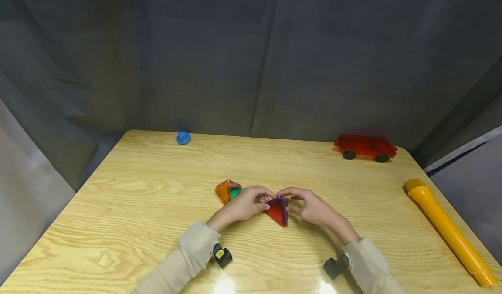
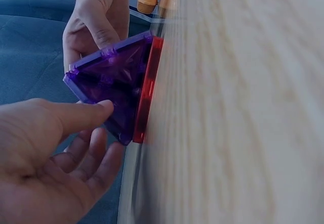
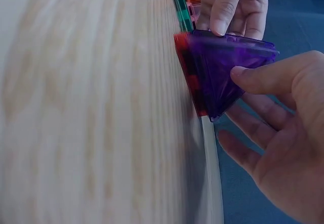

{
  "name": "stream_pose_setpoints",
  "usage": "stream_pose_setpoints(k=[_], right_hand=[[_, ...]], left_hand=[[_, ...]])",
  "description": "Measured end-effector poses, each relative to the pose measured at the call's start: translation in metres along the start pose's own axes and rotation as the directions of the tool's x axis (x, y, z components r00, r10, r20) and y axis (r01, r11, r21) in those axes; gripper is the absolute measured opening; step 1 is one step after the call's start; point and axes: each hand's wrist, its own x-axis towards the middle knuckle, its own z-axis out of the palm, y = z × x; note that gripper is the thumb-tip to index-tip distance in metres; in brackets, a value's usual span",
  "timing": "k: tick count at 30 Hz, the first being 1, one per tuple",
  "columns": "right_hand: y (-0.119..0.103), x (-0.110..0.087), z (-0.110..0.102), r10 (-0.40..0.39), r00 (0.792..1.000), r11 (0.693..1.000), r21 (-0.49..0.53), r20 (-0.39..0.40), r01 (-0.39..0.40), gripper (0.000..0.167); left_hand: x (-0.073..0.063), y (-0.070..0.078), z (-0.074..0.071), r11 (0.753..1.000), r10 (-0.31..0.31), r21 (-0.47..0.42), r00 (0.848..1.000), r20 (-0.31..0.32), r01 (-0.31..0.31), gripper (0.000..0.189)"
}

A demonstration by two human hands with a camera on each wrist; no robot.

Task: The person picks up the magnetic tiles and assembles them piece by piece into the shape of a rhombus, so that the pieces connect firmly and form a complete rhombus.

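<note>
Purple triangular magnetic tiles (image 2: 119, 77) lean together in a pyramid shape over a red magnetic tile (image 2: 148, 90) on the table. My left hand (image 1: 249, 203) pinches a purple tile from the left, its thumb on the outer face. From the right, my right hand (image 1: 311, 204) holds another purple tile, with the thumb on its face and the index finger near the top in the head view. Just left of my left hand lie an orange tile (image 1: 223, 193), a green tile (image 1: 235, 193) and a pinkish tile, partly covered by that hand.
A blue toy duck (image 1: 183, 137) sits at the table's back left edge. A red wheeled toy car base (image 1: 364, 147) stands at the back right. Along the right edge lies a yellow-orange microphone-shaped stick (image 1: 447, 228). Dark cloth (image 1: 219, 67) hangs behind the wooden table (image 1: 157, 167).
</note>
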Motion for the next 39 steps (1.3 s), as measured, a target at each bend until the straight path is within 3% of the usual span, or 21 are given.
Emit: stream_pose_setpoints(k=[12,18,25,33,39], right_hand=[[-0.001,0.001,-0.001,0.044,0.998,0.999,0.009,-0.04,-0.044,0.023],[-0.001,0.001,-0.002,0.096,0.994,0.995,0.028,-0.05,-0.095,0.024],[0.0,0.001,-0.001,0.093,0.995,0.996,0.022,-0.045,-0.092,0.027],[0.003,0.0,0.0,0.082,0.995,0.997,0.006,-0.055,-0.081,0.046],[0.004,0.0,0.003,0.074,0.996,0.997,-0.007,-0.054,-0.074,0.054]], left_hand=[[0.001,-0.003,0.001,0.999,-0.002,-0.038,1.0,-0.021,0.001,0.028],[0.001,0.0,-0.001,0.999,-0.001,-0.052,1.0,-0.005,0.001,0.035],[-0.002,0.006,-0.006,0.999,0.007,-0.05,1.0,-0.025,-0.008,0.035],[-0.008,0.014,-0.024,0.994,0.052,0.096,0.995,-0.081,-0.044,0.033],[-0.012,0.012,-0.047,0.976,0.052,0.215,0.984,-0.171,-0.014,0.033]])
